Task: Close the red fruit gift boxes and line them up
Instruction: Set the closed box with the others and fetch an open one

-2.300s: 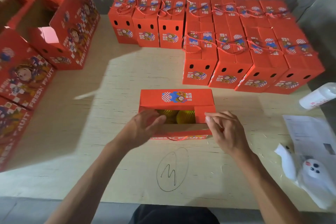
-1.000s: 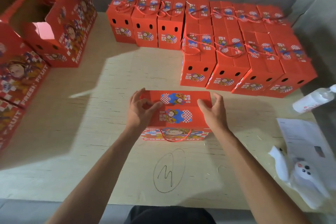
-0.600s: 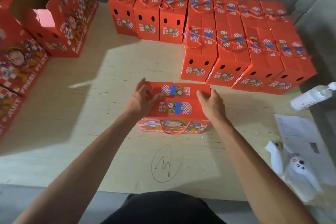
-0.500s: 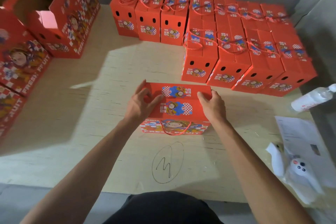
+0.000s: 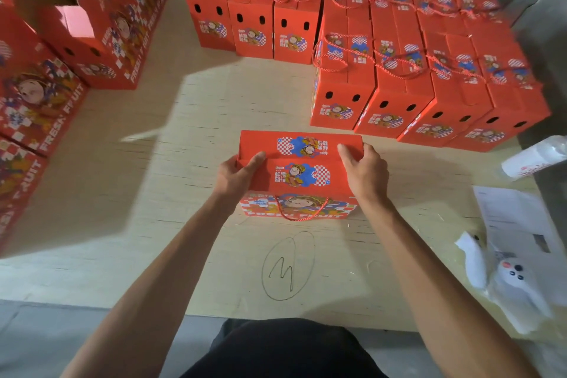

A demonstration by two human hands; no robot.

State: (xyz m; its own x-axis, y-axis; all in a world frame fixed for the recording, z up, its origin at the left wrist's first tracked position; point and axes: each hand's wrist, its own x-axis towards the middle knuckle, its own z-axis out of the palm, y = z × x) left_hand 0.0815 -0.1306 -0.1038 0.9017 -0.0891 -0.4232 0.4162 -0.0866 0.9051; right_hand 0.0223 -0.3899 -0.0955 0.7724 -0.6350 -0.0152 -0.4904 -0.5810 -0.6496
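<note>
Nearest the viewer, a pencilled oval with a scribble [image 5: 290, 265] marks the pale wooden table [image 5: 190, 138], and to the right lie a sheet of paper [image 5: 518, 218] and a small white figure with dots for a face [image 5: 515, 278]. Just beyond the oval stands the red gift box [image 5: 299, 176], its long axis running left to right, its printed side with the red cord handle [image 5: 302, 209] turned toward the person and its top flaps folded down. The left hand [image 5: 234, 176] grips the box's left end, thumb over the top and fingers curled round the side; the right hand [image 5: 363, 172] holds the right end likewise. The box's far side and both end faces are hidden. Farther back stand two rows of closed boxes [image 5: 395, 92], the right ones blurred. On the left, open boxes [image 5: 101, 27] are cut off by the frame edge. A white bottle [image 5: 535, 158] lies at the right edge.
</note>
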